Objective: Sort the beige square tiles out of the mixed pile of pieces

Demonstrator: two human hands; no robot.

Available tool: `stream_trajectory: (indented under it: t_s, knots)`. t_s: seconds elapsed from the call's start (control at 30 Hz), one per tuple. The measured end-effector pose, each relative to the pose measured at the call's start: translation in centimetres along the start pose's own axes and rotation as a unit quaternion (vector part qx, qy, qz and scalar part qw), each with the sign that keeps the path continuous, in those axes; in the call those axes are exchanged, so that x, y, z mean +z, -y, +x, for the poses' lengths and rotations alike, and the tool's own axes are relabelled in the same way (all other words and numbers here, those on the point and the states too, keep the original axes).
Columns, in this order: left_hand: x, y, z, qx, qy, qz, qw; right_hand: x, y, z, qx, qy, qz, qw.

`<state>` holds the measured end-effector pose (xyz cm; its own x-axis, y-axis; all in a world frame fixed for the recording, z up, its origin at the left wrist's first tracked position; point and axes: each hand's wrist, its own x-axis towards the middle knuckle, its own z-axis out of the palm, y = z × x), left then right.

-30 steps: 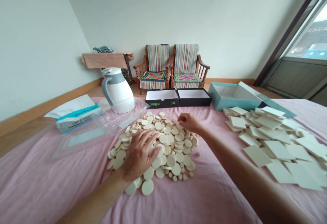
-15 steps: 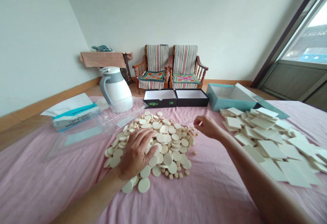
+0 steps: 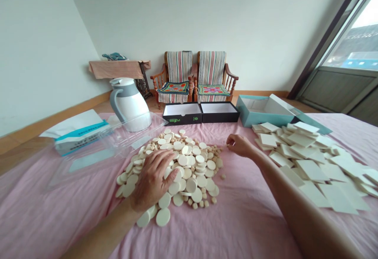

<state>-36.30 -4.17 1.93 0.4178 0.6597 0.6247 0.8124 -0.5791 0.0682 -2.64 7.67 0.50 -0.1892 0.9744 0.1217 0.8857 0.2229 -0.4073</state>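
Observation:
A heap of pale round wooden discs (image 3: 191, 185) mixed with small wooden cubes (image 3: 204, 203) lies on the pink cloth (image 3: 236, 219). My left hand (image 3: 155, 174) rests on the heap's left side, fingers spread and pointing away from me, with discs under the palm. Just right of the heap, my right hand (image 3: 239, 145) is held low over the cloth, its thumb and forefinger pinched together. A tiny pale bit shows at those fingertips, too small to make out. Single cubes lie near that hand.
Square wooden tiles (image 3: 313, 170) are piled at the right. Behind stand two open black boxes (image 3: 220, 117) and a blue box (image 3: 260, 118). At the left are a white-grey jug (image 3: 134, 107), a clear plastic container (image 3: 91, 158) and a tissue pack (image 3: 81, 135). Two chairs (image 3: 211, 70) stand beyond.
The view has shifted slightly, so most things sit a little further left. My right hand has moved slightly away from the heap to the right; my left hand stays on the discs.

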Motion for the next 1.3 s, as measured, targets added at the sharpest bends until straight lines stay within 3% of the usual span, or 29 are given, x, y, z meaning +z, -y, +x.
stream_trajectory:
  t_s: [0.23, 0.4, 0.5, 0.57, 0.7, 0.77, 1.07, 1.23, 1.3]
  knots:
    - [-0.2, -0.1, 0.0, 0.002, 0.001, -0.005, 1.0, 0.2, -1.3, 0.5, 0.043, -0.054, 0.035, 0.997]
    - [-0.2, -0.1, 0.1, 0.005, -0.002, -0.006, 1.0, 0.2, -1.6, 0.9, 0.106, -0.151, 0.046, 0.982]
    - [-0.2, -0.1, 0.1, 0.003, 0.0, -0.007, 1.0, -0.1, -1.2, 0.7, 0.104, -0.202, 0.055, 0.972]
    - [-0.2, -0.1, 0.0, 0.004, 0.003, -0.007, 1.0, -0.1, -0.7, 0.4, 0.061, -0.162, 0.072, 0.982]
    - [-0.2, 0.0, 0.0, 0.004, 0.009, -0.008, 1.0, 0.5, 0.7, 0.0, -0.036, -0.017, 0.085, 0.996]
    - [-0.2, 0.0, 0.0, 0.004, 0.009, -0.008, 1.0, 0.9, 1.0, -0.1, -0.052, 0.008, 0.054, 0.997]
    - [0.0, 0.1, -0.1, 0.004, 0.006, -0.007, 1.0, 1.3, -0.2, 0.1, -0.017, -0.007, 0.019, 1.0]
    - [0.1, 0.2, -0.2, 0.004, 0.009, -0.007, 1.0, 0.8, -0.2, 0.4, 0.03, -0.131, 0.021, 0.991]
    - [0.0, 0.2, -0.2, 0.004, 0.008, -0.007, 1.0, 0.7, 0.2, 0.4, 0.017, -0.148, 0.045, 0.988]
